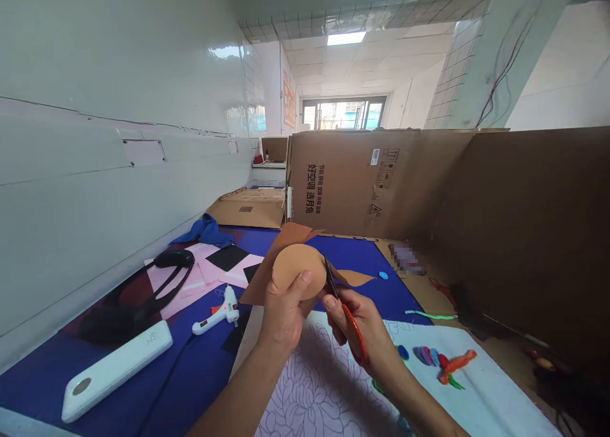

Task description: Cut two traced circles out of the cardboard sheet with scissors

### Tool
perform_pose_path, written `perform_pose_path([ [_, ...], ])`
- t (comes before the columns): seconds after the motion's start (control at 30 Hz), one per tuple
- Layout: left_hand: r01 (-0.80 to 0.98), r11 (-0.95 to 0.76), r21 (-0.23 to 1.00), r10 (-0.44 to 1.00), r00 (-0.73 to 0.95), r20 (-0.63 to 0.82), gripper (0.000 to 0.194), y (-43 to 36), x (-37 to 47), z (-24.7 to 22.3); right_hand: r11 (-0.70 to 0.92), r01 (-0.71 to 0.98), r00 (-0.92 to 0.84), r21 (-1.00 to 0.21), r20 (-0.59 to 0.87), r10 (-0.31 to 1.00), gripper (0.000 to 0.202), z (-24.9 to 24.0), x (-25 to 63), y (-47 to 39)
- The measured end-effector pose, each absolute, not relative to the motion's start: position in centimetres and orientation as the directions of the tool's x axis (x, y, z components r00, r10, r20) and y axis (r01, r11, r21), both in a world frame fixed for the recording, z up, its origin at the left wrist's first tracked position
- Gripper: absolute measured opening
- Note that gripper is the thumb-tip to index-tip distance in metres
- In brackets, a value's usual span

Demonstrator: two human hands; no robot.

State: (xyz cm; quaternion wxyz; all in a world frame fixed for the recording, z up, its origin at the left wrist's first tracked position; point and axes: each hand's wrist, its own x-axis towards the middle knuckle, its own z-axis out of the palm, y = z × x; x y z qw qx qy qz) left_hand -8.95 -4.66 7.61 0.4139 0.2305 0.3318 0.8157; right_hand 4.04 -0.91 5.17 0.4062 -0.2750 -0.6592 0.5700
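The left hand grips a round tan disc while the right hand grasps red-handled scissors, blades at the disc's edge, above the blue surface.

Daylight enters through the far window, which is blown out to near white, while a ceiling light glows as a hard white panel. The glossy wall throws back pale glare near its top, and the beam tiles shine too. The desk is moderately lit; soft shadows fall across the drawing, and the right side of the carton sinks into dimness. Wide-angle distortion stretches the edges. The lower right corner is dark and smeared, and a small patch beside the carton is pixelated.
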Motion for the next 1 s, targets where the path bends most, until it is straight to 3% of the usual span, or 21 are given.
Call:
perform_pose_path([
  [0.4, -0.429, -0.466, 0.774, 0.797, -0.582, 0.158, 0.055, -4.3, -9.4, 7.1, 0.203, -0.052, -0.51, -0.978, 0.201, 0.836, 0.06, 5.6, 4.3, -1.1],
  [1.0, -0.428, -0.445, 0.787, 0.822, -0.544, 0.17, 0.05, -4.7, -9.7, 7.5, 0.203, -0.048, -0.504, -0.978, 0.199, 0.84, 0.057, 6.4, 4.2, -1.6],
])
